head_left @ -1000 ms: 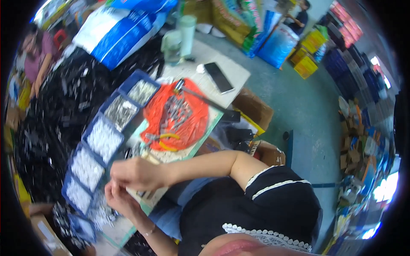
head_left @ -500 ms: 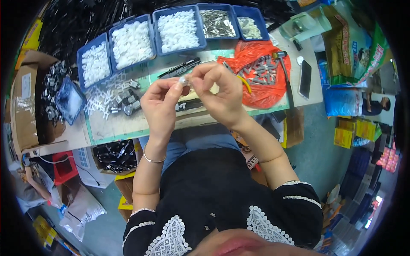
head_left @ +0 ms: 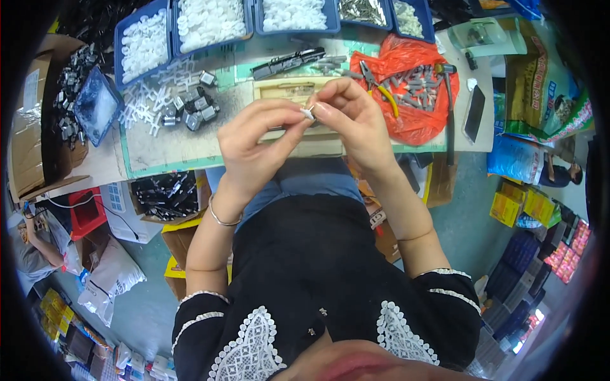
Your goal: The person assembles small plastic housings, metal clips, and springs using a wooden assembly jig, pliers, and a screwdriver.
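Note:
Over the near edge of the workbench, my two hands meet at the fingertips around a small white plastic part [head_left: 308, 114]. My left hand [head_left: 254, 143] pinches it between thumb and fingers. From the other side, the thumb and forefinger of my right hand [head_left: 359, 124] close on the same part; its finer shape is too small to make out. Just beyond and partly beneath the hands sits a pale wooden fixture [head_left: 270, 89]. A long black slotted piece [head_left: 289, 62] lies behind that. Loose metal blocks [head_left: 200, 109] and white branched plastic pieces [head_left: 149, 105] are left of my left hand.
Along the far side stand blue bins [head_left: 170, 32] of small white and metal parts. A red plastic bag [head_left: 422, 130] with grey metal pieces lies right, beside pliers [head_left: 386, 95], a hammer [head_left: 450, 108] and a phone [head_left: 474, 114]. A cardboard box [head_left: 32, 127] borders the left.
My head view has shifted, so the bench sits higher in the picture. My hands still hold the white part together; the left fingers have straightened and the wrists have turned slightly.

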Available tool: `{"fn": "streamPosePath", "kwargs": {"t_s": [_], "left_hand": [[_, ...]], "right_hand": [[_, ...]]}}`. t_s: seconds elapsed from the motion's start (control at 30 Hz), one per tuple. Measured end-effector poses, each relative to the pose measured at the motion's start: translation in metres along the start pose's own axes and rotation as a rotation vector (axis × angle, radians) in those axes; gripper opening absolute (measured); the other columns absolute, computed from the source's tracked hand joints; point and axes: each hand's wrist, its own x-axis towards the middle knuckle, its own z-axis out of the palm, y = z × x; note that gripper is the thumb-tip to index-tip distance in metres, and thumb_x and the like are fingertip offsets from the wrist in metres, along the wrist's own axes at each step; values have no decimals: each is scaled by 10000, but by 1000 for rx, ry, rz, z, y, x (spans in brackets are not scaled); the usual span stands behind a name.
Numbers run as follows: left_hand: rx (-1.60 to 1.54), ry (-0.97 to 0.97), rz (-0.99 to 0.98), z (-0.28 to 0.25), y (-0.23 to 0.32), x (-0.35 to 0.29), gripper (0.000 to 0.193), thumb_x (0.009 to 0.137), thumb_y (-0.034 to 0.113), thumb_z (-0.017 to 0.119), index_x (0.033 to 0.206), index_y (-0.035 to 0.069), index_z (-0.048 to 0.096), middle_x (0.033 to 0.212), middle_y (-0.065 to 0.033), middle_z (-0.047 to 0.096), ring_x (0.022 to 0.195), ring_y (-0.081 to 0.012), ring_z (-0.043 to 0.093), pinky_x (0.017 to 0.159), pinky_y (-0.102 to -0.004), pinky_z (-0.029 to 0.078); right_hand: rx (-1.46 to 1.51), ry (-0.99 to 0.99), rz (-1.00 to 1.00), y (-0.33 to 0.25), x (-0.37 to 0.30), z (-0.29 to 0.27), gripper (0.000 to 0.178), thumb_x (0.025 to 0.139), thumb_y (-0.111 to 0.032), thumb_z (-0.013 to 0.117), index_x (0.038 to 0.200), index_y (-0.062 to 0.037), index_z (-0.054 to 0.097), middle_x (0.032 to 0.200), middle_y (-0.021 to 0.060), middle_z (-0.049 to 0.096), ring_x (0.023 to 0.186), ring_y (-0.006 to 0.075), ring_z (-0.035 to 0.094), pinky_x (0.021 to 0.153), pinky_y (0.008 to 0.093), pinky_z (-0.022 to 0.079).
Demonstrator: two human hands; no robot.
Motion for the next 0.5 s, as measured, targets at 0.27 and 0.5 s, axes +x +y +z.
{"fn": "streamPosePath", "kwargs": {"t_s": [0.27, 0.5], "left_hand": [[379, -238, 298, -10, -4, -46, 198, 665, 14, 666, 854, -35, 635, 895, -133, 632, 708, -241, 638, 571, -306, 524], [577, -234, 146, 4, -7, -52, 232, 655, 45, 622, 884, 6, 618, 821, -59, 574, 712, -190, 582, 575, -286, 468]], "right_hand": [[-1197, -174, -470, 14, -32, -7, 170, 722, -56, 686, 872, -57, 608, 883, 75, 596, 845, 265, 543, 746, 358, 414], [-1367, -90, -607, 47, -11, -23, 157, 717, -46, 649, 852, -77, 575, 880, 50, 540, 816, 252, 516, 734, 360, 390]]}}
